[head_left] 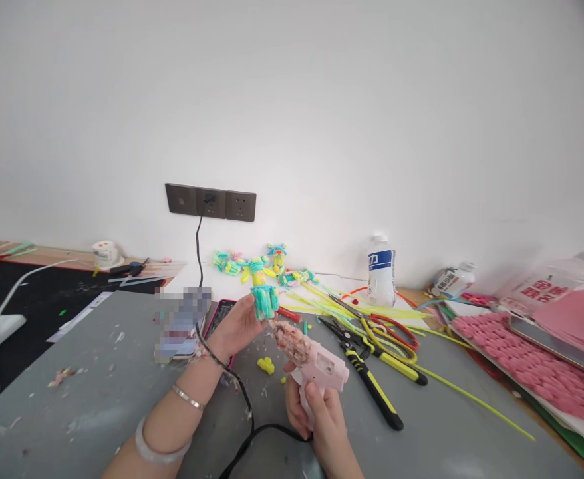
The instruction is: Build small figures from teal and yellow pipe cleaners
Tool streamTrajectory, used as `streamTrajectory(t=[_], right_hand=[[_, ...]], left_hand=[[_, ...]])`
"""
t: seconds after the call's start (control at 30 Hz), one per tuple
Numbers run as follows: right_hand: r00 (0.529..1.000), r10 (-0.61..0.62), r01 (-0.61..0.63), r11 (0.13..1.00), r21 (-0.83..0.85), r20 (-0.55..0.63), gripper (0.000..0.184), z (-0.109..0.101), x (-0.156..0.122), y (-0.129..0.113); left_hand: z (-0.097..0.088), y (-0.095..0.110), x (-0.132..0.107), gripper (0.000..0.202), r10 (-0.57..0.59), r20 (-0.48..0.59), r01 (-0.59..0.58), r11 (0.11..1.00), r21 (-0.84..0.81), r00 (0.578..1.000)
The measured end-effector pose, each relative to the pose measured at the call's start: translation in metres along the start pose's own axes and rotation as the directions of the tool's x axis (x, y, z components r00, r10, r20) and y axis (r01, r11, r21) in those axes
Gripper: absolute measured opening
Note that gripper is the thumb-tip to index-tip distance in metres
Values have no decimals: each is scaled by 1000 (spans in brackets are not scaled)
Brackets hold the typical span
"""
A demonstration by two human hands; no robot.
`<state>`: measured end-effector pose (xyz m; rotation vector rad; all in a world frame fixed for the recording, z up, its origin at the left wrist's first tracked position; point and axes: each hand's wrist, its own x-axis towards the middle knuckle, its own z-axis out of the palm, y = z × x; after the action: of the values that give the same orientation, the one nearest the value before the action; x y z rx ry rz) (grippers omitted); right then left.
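My right hand (322, 412) is closed round the handle of a pink hot glue gun (324, 369). Its front end is crusted with brownish glue and points up and left. In my left hand (239, 322), the fingers pinch a small pipe-cleaner figure (265, 303), turquoise below and yellow above. The glue gun's nozzle is close under the figure; whether they touch I cannot tell. A black cord (272, 429) runs off from the gun. Small yellow fuzzy pieces (266, 364) lie on the grey mat between my hands.
Pliers with black-yellow handles (372, 389), scissors (394, 332) and yellow pipe cleaners (471, 394) lie right. Behind are more fuzzy figures (228, 262) and a white bottle (382, 273). A phone (185, 326) is left, under the cord from the wall socket (209, 201). Pink knitted material (506, 359) lies far right.
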<state>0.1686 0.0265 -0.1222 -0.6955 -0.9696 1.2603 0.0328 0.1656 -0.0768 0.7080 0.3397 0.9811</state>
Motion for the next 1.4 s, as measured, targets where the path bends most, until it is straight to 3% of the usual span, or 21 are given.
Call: streamTrajectory(t=[0.47,1.0,1.4], right_hand=[[1000,-20,20,1000,-3,-11,41,1,-2,0],[999,-42,42,999,12,-6,38,-1,-2,0],[998,-55,55,998,-2,-16,37,-1,-2,0]], left_hand=[[14,3,-3,43,45,47,-47,997,53,998],[7,1,-2,38,11,67,-9,999,-39,998],[8,2,-2,40,40,103,-40,999,0,994]])
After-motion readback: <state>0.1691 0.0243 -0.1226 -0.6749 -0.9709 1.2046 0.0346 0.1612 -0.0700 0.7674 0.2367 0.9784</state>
